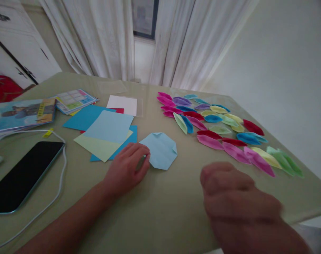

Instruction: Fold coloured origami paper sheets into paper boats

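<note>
A light blue sheet of origami paper [162, 151] with its corners folded in, roughly eight-sided, lies flat on the table. My left hand [127, 167] rests at its left edge, fingers curled, thumb and forefinger tips pinched together on the paper's edge. Close to the camera on the right, my right hand [240, 201] is raised over the table as a closed, slightly blurred fist. Whatever its fingers may hold is hidden. Many folded paper boats or petals [209, 141] in pink, red, blue, green, yellow and purple lie in rows beyond it.
Loose square sheets [107, 125] in blue, pale blue and pale green overlap left of centre. White paper [123, 102] lies behind them. To the left are a black-screened phone [25, 176], a white cable [61, 176], and booklets [23, 113]. The table edge [308, 213] runs along the right.
</note>
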A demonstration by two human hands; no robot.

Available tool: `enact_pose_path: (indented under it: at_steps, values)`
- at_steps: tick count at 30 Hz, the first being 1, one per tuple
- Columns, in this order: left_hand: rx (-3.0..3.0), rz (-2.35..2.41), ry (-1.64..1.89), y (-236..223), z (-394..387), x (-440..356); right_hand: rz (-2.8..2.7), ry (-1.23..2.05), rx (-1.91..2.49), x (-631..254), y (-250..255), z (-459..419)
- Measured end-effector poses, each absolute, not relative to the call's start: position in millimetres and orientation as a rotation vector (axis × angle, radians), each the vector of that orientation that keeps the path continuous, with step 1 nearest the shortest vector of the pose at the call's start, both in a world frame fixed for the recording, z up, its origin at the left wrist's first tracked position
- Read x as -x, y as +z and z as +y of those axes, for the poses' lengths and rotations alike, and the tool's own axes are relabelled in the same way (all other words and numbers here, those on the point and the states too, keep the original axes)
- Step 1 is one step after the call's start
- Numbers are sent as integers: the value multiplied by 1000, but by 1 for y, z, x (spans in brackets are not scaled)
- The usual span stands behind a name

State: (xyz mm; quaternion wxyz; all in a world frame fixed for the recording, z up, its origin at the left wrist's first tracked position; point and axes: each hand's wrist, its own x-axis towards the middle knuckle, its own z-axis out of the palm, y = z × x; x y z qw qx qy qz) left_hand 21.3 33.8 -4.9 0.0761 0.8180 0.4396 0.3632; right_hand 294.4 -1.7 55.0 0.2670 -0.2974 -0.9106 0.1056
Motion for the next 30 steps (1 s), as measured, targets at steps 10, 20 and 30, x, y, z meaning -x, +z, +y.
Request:
enact_pose_path:
  at_steps: [10, 20, 30]
  values:
    - [-2438, 1674, 784, -22, 50, 0, -2572, 280, 696, -288, 8, 73]
    - [-2246, 1635, 874, -14, 47, -4, -2372, 570, 990, -287, -1, 74]
    - [-2375, 1724, 757, -24, 45, -10, -2138, 668, 1401, -281, -11, 80]
